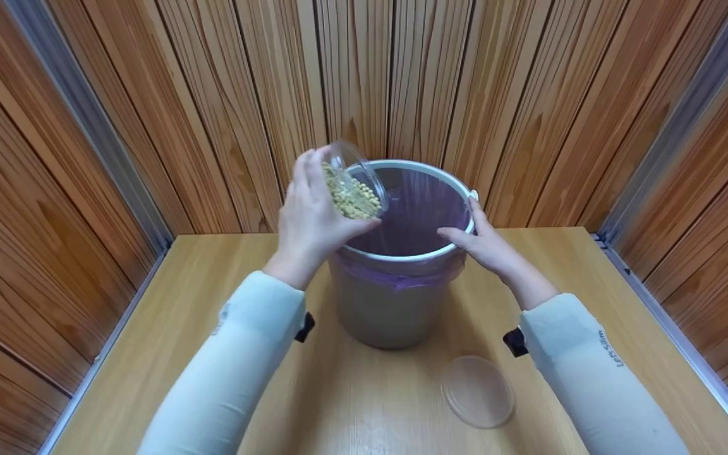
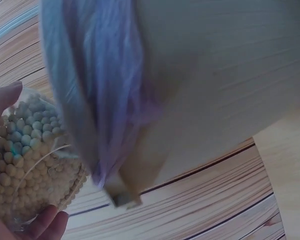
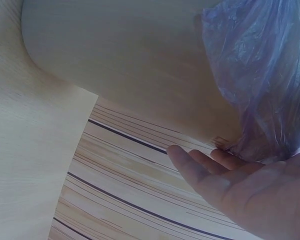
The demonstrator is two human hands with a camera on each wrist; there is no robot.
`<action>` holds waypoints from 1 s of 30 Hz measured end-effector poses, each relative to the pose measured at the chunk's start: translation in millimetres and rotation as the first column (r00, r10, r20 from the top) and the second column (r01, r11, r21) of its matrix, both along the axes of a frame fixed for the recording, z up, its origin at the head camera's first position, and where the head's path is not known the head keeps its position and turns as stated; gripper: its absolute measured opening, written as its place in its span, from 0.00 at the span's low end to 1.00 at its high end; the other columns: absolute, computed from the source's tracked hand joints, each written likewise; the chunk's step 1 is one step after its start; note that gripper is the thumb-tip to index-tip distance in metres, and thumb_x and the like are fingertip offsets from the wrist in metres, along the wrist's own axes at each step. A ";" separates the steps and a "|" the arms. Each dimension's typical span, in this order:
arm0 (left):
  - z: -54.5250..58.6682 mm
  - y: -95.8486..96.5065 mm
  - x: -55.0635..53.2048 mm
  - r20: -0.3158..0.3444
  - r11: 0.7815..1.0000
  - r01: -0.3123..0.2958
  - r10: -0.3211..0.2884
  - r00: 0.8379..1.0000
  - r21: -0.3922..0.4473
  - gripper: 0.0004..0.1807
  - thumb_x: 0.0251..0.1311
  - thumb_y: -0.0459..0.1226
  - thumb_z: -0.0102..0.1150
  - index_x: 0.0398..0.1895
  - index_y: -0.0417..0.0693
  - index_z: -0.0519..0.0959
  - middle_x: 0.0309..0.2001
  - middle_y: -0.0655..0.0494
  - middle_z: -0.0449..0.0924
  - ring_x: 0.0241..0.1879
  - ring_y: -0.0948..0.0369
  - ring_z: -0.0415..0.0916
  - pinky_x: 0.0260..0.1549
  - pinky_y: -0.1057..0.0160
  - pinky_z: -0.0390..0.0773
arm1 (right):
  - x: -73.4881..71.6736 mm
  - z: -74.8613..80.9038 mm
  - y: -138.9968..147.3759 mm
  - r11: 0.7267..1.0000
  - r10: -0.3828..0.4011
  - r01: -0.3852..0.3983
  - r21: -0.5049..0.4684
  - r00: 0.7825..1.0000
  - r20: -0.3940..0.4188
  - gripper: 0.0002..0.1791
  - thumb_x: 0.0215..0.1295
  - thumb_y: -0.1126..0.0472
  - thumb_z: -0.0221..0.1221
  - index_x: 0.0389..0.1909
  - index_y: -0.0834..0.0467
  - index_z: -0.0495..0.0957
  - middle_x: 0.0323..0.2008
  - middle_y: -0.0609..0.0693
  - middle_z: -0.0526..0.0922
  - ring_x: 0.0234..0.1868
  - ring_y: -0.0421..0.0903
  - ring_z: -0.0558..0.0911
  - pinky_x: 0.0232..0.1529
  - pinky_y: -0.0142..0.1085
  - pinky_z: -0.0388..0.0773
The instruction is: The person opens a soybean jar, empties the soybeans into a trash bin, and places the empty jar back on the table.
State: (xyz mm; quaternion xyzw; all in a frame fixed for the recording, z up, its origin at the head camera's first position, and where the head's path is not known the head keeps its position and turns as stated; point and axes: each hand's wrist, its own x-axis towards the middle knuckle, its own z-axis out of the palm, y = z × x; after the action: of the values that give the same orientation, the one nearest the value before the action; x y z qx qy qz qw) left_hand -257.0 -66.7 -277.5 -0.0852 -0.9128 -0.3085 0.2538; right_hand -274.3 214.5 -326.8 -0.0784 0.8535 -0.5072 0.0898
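Observation:
My left hand [image 1: 312, 218] grips a clear plastic tub [image 1: 346, 155] of pale yellow beans [image 1: 356, 197], tilted over the left side of the bin's rim. In the left wrist view, the beans [image 2: 32, 160] fill much of the tub between thumb and fingers. A grey trash bin [image 1: 389, 313] stands upright, lined with a thin purple bag [image 1: 424, 202] folded over under its white rim ring. My right hand [image 1: 490, 249] holds the bin's right rim, thumb inside and fingers outside. The right wrist view has those fingers [image 3: 192, 167] along the outer wall beside the hanging bag [image 3: 260, 65].
A round clear lid [image 1: 478, 392] lies flat on the wooden table [image 1: 376, 404], in front of the bin and to its right. Wood-panelled walls [image 1: 421, 82] rise behind and on both sides, with metal strips [image 1: 108, 347] along the table's side edges.

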 end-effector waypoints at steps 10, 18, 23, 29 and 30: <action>-25.4 20.8 -9.9 -0.020 0.987 -0.035 0.033 0.999 -0.159 0.65 0.33 0.59 0.81 0.74 0.53 0.51 0.75 0.44 0.52 0.58 0.46 0.71 0.52 0.49 0.78 | 2.2 -0.2 1.7 1.000 -0.009 0.009 -0.003 1.000 -0.001 0.56 0.69 0.43 0.54 0.77 0.54 0.21 0.79 0.61 0.26 0.79 0.63 0.34 0.75 0.63 0.38; -35.0 22.1 -14.2 -0.063 0.978 -0.035 0.023 0.998 -0.205 0.62 0.35 0.55 0.81 0.72 0.53 0.52 0.75 0.44 0.52 0.64 0.44 0.68 0.56 0.46 0.76 | 3.4 0.1 0.4 1.000 -0.006 0.006 -0.014 1.000 -0.014 0.56 0.70 0.43 0.54 0.77 0.53 0.21 0.79 0.61 0.28 0.79 0.64 0.36 0.75 0.64 0.39; -34.6 23.7 -14.2 -0.123 0.955 -0.057 0.022 0.992 -0.289 0.59 0.38 0.54 0.79 0.72 0.52 0.52 0.74 0.43 0.52 0.60 0.45 0.71 0.51 0.48 0.78 | 3.9 -0.3 0.0 1.000 -0.016 0.016 -0.005 1.000 -0.010 0.55 0.70 0.43 0.54 0.77 0.52 0.21 0.79 0.61 0.29 0.79 0.64 0.38 0.75 0.64 0.40; -35.1 26.8 -14.1 -0.142 0.939 -0.059 0.011 0.990 -0.339 0.60 0.37 0.53 0.80 0.72 0.52 0.53 0.74 0.42 0.54 0.59 0.44 0.71 0.50 0.48 0.79 | 4.2 -1.1 0.8 1.000 -0.021 0.021 -0.001 1.000 -0.005 0.56 0.69 0.43 0.54 0.77 0.52 0.21 0.79 0.62 0.29 0.79 0.64 0.38 0.75 0.64 0.41; -35.0 27.1 -14.2 -0.144 0.937 -0.061 0.012 0.990 -0.343 0.60 0.37 0.53 0.80 0.72 0.52 0.53 0.74 0.42 0.54 0.59 0.44 0.72 0.49 0.48 0.79 | 4.0 -1.0 1.1 1.000 -0.019 0.019 -0.004 1.000 -0.007 0.56 0.70 0.43 0.54 0.77 0.53 0.21 0.79 0.62 0.30 0.79 0.65 0.39 0.75 0.64 0.41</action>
State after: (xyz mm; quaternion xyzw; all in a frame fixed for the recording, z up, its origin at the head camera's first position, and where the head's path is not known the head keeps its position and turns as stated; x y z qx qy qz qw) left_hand -271.2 -39.6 -312.5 -0.1328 -0.9342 -0.1314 0.3038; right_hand -270.3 215.5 -327.7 -0.0720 0.8537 -0.5093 0.0817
